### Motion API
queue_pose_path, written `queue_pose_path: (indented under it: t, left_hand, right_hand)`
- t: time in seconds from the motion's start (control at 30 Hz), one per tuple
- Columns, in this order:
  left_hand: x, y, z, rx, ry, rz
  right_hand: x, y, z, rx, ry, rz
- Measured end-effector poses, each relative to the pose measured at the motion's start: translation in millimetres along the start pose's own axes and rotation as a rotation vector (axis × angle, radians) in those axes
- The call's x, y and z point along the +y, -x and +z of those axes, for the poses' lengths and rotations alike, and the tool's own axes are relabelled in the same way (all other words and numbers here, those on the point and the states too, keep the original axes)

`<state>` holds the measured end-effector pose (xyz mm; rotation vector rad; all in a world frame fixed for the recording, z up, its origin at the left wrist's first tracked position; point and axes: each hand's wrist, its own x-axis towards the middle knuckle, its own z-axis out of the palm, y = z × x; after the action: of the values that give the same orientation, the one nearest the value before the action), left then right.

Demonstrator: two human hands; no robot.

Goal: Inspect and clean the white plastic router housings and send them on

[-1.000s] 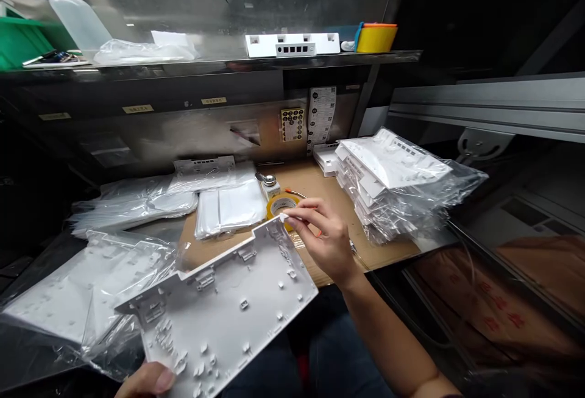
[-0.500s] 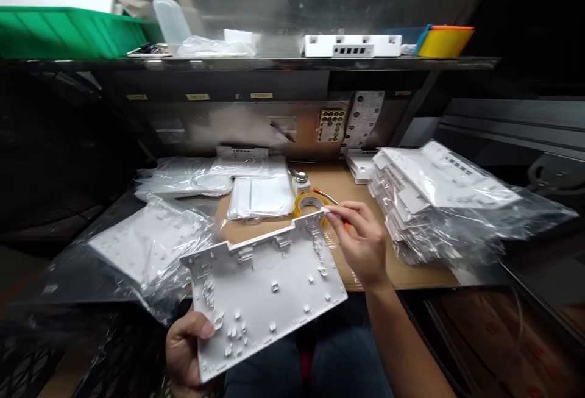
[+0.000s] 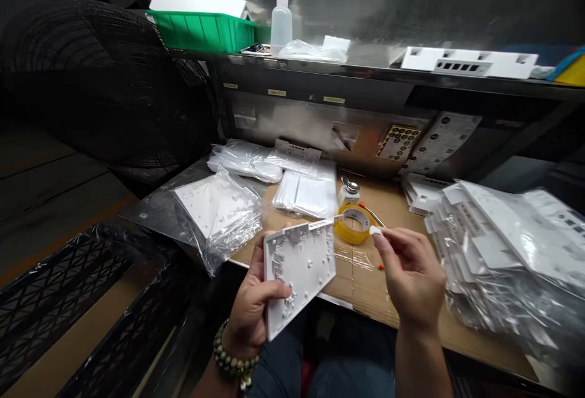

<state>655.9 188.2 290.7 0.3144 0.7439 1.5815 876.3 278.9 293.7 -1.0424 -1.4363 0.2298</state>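
Observation:
My left hand [image 3: 256, 300] is closed on the side edge of a white plastic housing panel [image 3: 304, 270], thumb on its inner face. The panel is tilted up, so its small posts and clips show. My right hand [image 3: 411, 270] pinches a small white piece [image 3: 375, 231] between thumb and fingertips, apart from the panel; its exact kind is too small to tell. Close behind the panel lies a roll of yellow tape [image 3: 351, 238]. A white bottle with a metal top [image 3: 349, 191] stands beyond the tape, and a thin tool with an orange tip [image 3: 372, 214] is beside it.
Bagged white panels are stacked at right [image 3: 498, 252]; another bagged panel [image 3: 219, 203] lies at left. Flat plastic bags [image 3: 306, 194] lie behind. The shelf holds a green bin [image 3: 201, 32], a squeeze bottle [image 3: 281, 26] and a white housing [image 3: 470, 63]. Cardboard [image 3: 365, 288] covers the table.
My right hand has drawn away from the panel's corner, with the small white piece in its fingertips. The left hand has turned the panel more edge-on. The view has swung left.

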Motion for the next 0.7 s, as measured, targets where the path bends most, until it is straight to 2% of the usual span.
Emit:
queue_pose_path:
  t: [0.13, 0.23, 0.37, 0.57, 0.7]
  left_hand:
    - [-12.7, 3.0, 24.4, -0.083, -0.079, 0.103]
    - [-18.5, 4.9, 40.5, -0.131, -0.139, 0.158]
    - [-23.2, 2.4, 50.8, -0.151, -0.134, 0.177]
    - [-29.9, -3.3, 53.5, -0.187, -0.09, 0.175]
    - [-32.5, -4.8, 54.8, -0.212, -0.126, 0.21]
  right_hand:
    - [-57.1, 10.0, 17.4, -0.059, -0.22, -0.079]
    - [-82.7, 13.4, 27.1, -0.11, -0.266, -0.146]
    - [-85.8, 11.7, 31.2, -0.08, -0.249, -0.137]
    - [-77.6, 9.6, 28.3, -0.059, -0.169, -0.178]
    - [-73.9, 7.4, 25.5, -0.019, -0.185, -0.125]
